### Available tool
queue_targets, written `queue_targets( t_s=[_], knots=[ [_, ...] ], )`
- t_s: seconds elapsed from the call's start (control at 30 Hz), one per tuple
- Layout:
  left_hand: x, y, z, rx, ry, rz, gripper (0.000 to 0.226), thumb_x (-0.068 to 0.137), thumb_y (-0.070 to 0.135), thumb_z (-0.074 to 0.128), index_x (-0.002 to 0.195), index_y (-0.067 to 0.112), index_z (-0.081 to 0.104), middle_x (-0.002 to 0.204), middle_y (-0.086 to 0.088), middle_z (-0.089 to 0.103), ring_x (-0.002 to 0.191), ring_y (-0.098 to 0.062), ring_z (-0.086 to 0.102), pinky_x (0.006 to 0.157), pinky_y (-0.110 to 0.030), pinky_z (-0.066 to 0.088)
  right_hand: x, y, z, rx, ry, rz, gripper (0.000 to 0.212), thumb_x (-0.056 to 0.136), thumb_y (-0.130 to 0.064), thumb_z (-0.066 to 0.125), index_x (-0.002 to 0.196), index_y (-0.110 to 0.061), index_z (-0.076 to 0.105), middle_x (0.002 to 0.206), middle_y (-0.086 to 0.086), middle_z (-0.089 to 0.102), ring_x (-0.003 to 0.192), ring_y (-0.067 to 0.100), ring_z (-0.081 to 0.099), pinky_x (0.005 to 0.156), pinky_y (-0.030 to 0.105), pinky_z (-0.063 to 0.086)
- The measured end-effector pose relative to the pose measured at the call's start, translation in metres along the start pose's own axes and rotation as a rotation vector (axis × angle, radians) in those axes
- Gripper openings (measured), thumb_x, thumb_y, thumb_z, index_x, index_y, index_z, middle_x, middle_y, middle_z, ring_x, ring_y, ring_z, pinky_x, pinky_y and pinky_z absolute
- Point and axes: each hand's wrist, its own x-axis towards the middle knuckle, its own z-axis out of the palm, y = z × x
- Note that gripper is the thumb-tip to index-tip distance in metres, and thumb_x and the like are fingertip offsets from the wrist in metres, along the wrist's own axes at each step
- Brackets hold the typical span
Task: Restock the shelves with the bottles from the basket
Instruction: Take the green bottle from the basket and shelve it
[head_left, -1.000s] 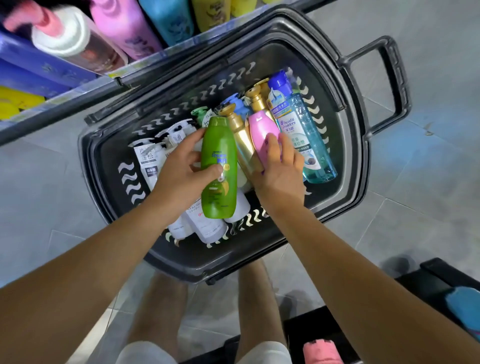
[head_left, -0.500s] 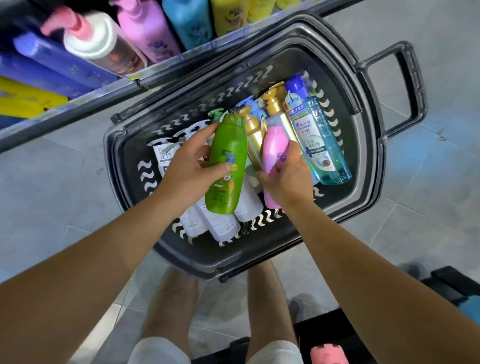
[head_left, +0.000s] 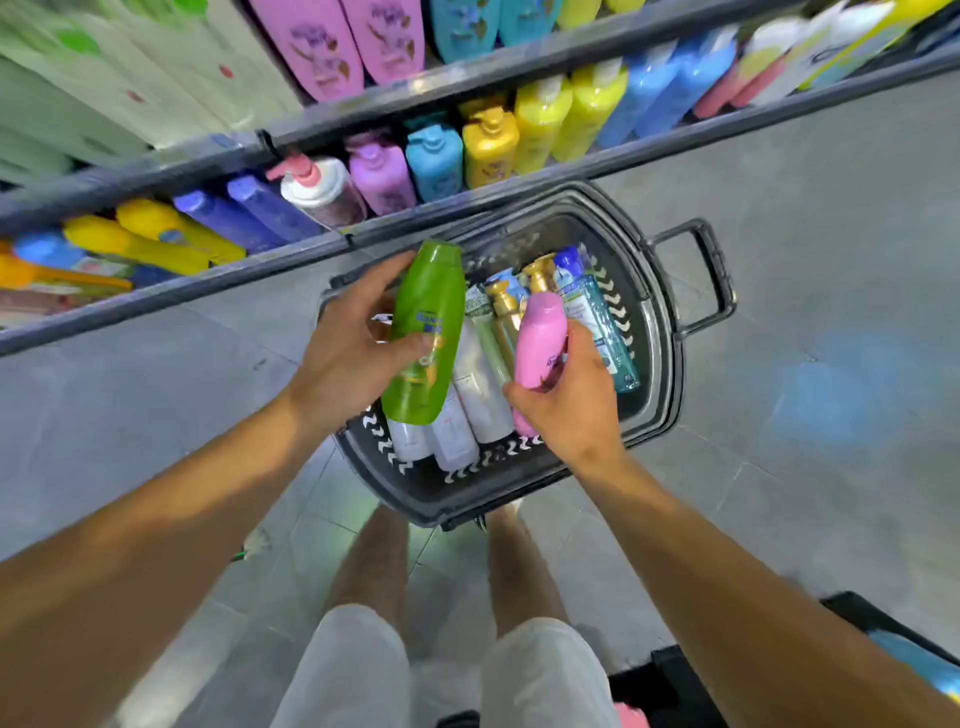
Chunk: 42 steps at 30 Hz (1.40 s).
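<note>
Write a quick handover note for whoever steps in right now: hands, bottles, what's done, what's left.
Left hand: holds the green bottle, above the basket.
Right hand: holds the pink bottle, also over the basket.
Done: both bottles picked up, neither shelved yet.
Left: place both on the shelves, then the white bottles, gold pump bottles and teal bottle in the basket.
</note>
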Motion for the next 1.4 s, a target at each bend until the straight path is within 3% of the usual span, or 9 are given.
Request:
queue_targets(
  t_s=[0.2, 0.37, 0.5, 0.63, 0.73, 0.83, 0.97, 1.13, 1.4],
  knots=[
    [-0.048, 0.127, -0.046, 0.094, 0.142, 0.202, 0.076, 0.079, -0.007, 0.075, 0.133, 0.039, 0.046, 0.107, 0.013, 0.065, 0.082, 0.007, 0.064, 0.071, -0.010, 0.049, -0.023, -0.118, -0.082, -0.026, 0.046, -0.246, 0.069, 0.061, -0.040, 0.083, 0.114, -0.038, 0.040, 0.092, -0.010, 0.058, 0.076, 0.016, 0.059, 0.056, 0.023, 0.039],
    [-0.093, 0.229, -0.079, 0.114, 0.267, 0.359, 0.080, 0.079, -0.012, 0.073, 0.131, 0.042, 0.046, 0.096, 0.002, 0.061, 0.078, -0.012, 0.064, 0.077, -0.032, 0.057, -0.045, -0.228, -0.145, -0.015, 0.111, -0.442, 0.070, 0.063, -0.048, 0.080, 0.120, -0.031, 0.043, 0.097, -0.006, 0.061, 0.080, 0.019, 0.060, 0.065, 0.033, 0.046],
    [-0.138, 0.306, -0.103, 0.105, 0.387, 0.508, 0.076, 0.077, -0.015, 0.072, 0.133, 0.029, 0.046, 0.097, 0.002, 0.059, 0.070, 0.007, 0.061, 0.068, -0.010, 0.051, -0.072, -0.317, -0.198, -0.055, 0.181, -0.661, 0.079, 0.068, -0.044, 0.082, 0.131, -0.018, 0.044, 0.112, 0.006, 0.062, 0.094, 0.030, 0.060, 0.074, 0.041, 0.050],
    [-0.181, 0.375, -0.123, 0.132, 0.492, 0.660, 0.078, 0.075, -0.011, 0.076, 0.130, 0.035, 0.045, 0.109, -0.001, 0.061, 0.091, -0.007, 0.059, 0.077, -0.017, 0.051, -0.099, -0.391, -0.238, -0.059, 0.250, -0.849, 0.081, 0.068, -0.041, 0.082, 0.133, -0.015, 0.042, 0.116, 0.008, 0.060, 0.098, 0.033, 0.059, 0.077, 0.044, 0.050],
    [-0.211, 0.416, -0.136, 0.133, 0.564, 0.750, 0.080, 0.076, -0.008, 0.077, 0.126, 0.047, 0.046, 0.103, 0.002, 0.062, 0.080, -0.002, 0.062, 0.076, -0.019, 0.052, -0.121, -0.436, -0.263, -0.055, 0.296, -0.954, 0.078, 0.068, -0.044, 0.081, 0.130, -0.018, 0.042, 0.114, 0.004, 0.060, 0.098, 0.031, 0.058, 0.077, 0.043, 0.049],
    [-0.240, 0.456, -0.148, 0.137, 0.607, 0.829, 0.080, 0.078, -0.005, 0.076, 0.122, 0.055, 0.046, 0.108, -0.006, 0.065, 0.076, -0.012, 0.066, 0.075, -0.031, 0.056, -0.142, -0.477, -0.286, -0.056, 0.333, -1.046, 0.078, 0.068, -0.047, 0.080, 0.130, -0.020, 0.042, 0.111, 0.002, 0.060, 0.095, 0.029, 0.058, 0.075, 0.043, 0.049],
    [-0.276, 0.506, -0.162, 0.135, 0.680, 0.943, 0.076, 0.076, -0.002, 0.077, 0.128, 0.045, 0.046, 0.111, -0.004, 0.066, 0.085, -0.015, 0.066, 0.078, -0.034, 0.055, -0.167, -0.524, -0.315, -0.059, 0.399, -1.155, 0.078, 0.068, -0.049, 0.080, 0.130, -0.022, 0.041, 0.111, -0.001, 0.059, 0.095, 0.027, 0.058, 0.074, 0.041, 0.048],
    [-0.311, 0.556, -0.188, 0.151, 0.784, 1.035, 0.072, 0.082, 0.005, 0.076, 0.125, 0.055, 0.046, 0.115, -0.004, 0.065, 0.096, -0.021, 0.068, 0.089, -0.044, 0.056, -0.194, -0.580, -0.341, -0.043, 0.443, -1.231, 0.072, 0.068, -0.053, 0.079, 0.122, -0.028, 0.038, 0.100, -0.004, 0.057, 0.085, 0.025, 0.058, 0.068, 0.042, 0.051],
    [-0.327, 0.615, -0.242, 0.163, 0.840, 1.164, 0.069, 0.081, 0.006, 0.076, 0.140, 0.029, 0.049, 0.119, -0.003, 0.066, 0.106, -0.017, 0.065, 0.090, -0.040, 0.055, -0.219, -0.659, -0.359, 0.009, 0.523, -1.355, 0.078, 0.069, -0.051, 0.082, 0.128, -0.027, 0.038, 0.101, -0.004, 0.057, 0.083, 0.019, 0.056, 0.066, 0.037, 0.047]
  ],
)
